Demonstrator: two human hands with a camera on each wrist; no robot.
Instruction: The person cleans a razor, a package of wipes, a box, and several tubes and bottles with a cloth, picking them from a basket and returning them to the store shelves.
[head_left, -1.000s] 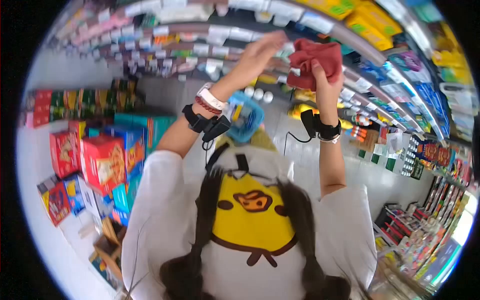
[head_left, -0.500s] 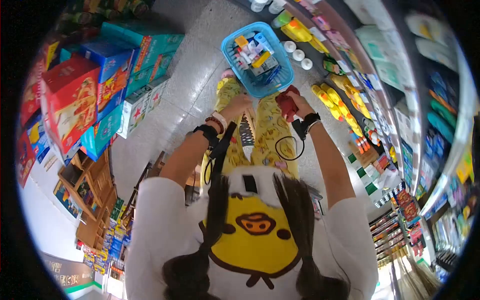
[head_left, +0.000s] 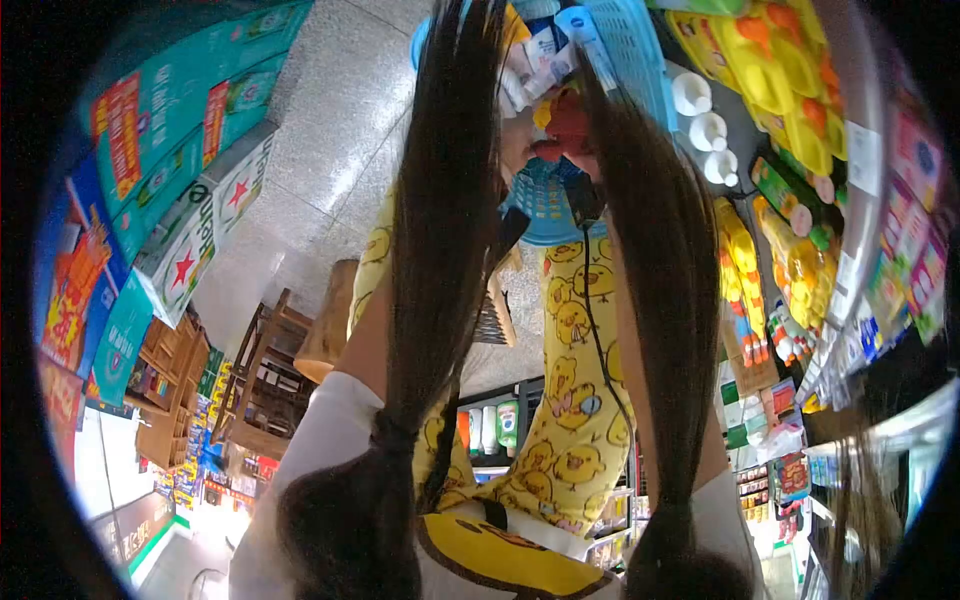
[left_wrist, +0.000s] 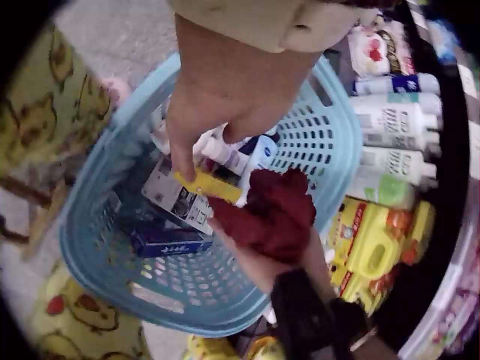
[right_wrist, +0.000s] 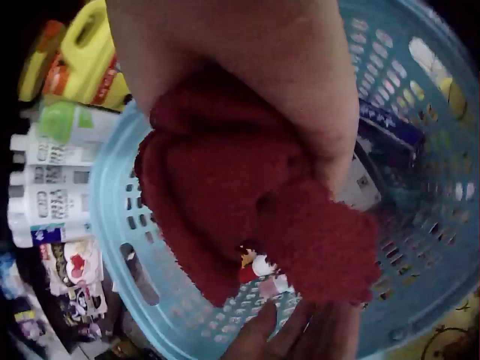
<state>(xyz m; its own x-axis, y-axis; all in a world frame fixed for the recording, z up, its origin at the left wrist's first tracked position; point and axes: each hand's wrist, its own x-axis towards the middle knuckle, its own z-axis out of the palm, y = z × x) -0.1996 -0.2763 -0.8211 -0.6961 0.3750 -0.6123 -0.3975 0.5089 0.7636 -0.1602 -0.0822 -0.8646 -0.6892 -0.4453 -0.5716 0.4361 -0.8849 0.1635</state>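
A dark red cloth, looking like a small towel, is bunched in my right hand, which grips it over a blue plastic basket. My left hand reaches down into the basket with fingers extended. One of its fingertips is right at the end of a yellow box. Around that box lie white tubes, a white printed box and a dark blue box. In the head view, long hair partly hides both hands.
White bottles and yellow jugs line the shelf beside the basket. Stacked beer cartons stand on the left in the head view. A wooden stool shows between the legs.
Both hands came down from the shelf with the red cloth in the right hand, then moved over the basket. The view tipped downward, and the left hand now reaches among the basket's contents.
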